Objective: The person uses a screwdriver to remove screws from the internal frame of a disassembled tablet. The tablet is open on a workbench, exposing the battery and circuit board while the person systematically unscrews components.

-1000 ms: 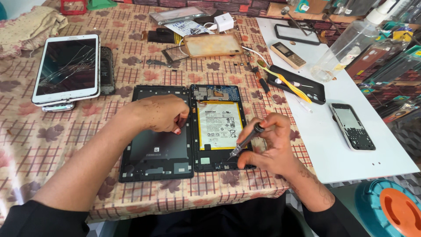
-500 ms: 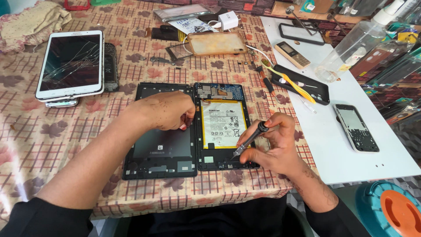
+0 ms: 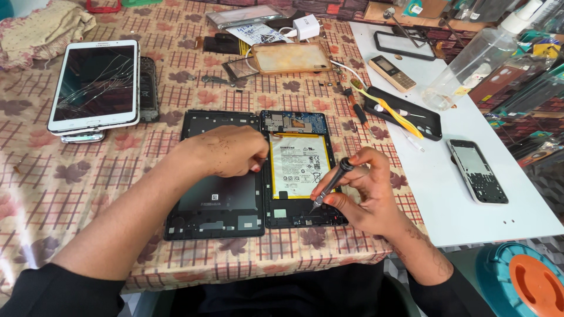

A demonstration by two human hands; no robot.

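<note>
An opened tablet lies on the checked tablecloth, its white battery and blue circuit board showing. Its black back cover lies beside it on the left. My left hand rests curled over the cover's upper right, fingertips touching the tablet's left edge near the battery. In my right hand is a thin dark screwdriver, tilted, with its tip down on the tablet's lower right part below the battery.
A white tablet with a cracked screen lies at the far left on other devices. A white board on the right carries a black phone, a keypad phone, a black case with a yellow tool and a clear bottle.
The view has shifted slightly. My right hand has tilted the screwdriver and brought its tip a little up and in on the tablet's lower part. My left hand stays at the tablet's left edge.
</note>
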